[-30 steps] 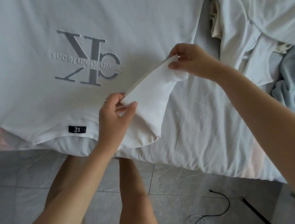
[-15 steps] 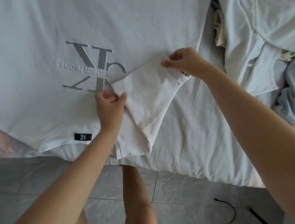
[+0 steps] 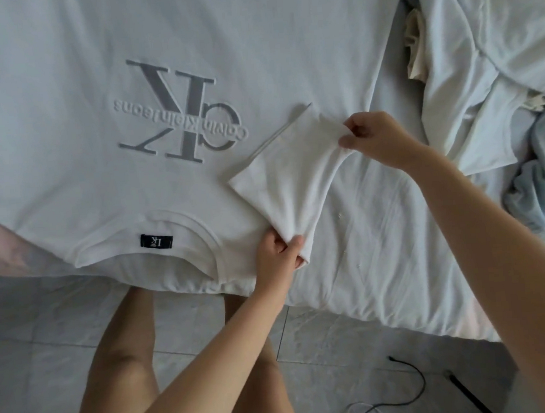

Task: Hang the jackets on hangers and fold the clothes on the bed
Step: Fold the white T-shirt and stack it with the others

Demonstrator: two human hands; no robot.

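**Sleeve turned in across the shirt**

The left hand pinches the sleeve at its shoulder end, thumb on top, just beside the collar. I judge it is there to anchor the fold line. The right hand pinches the sleeve's outer edge between thumb and fingers and holds it slightly raised, probably so the cloth can be laid down flat.

The sleeve lies angled inward over the T-shirt, its cuff near the grey logo. The T-shirt is spread front up on the bed with the collar at the near edge, which puts both sleeves within reach. This looks like the first fold, so the shirt is barely begun.

More unfolded clothes sit in a pile to the right. Below, a dark cable lies on the floor.
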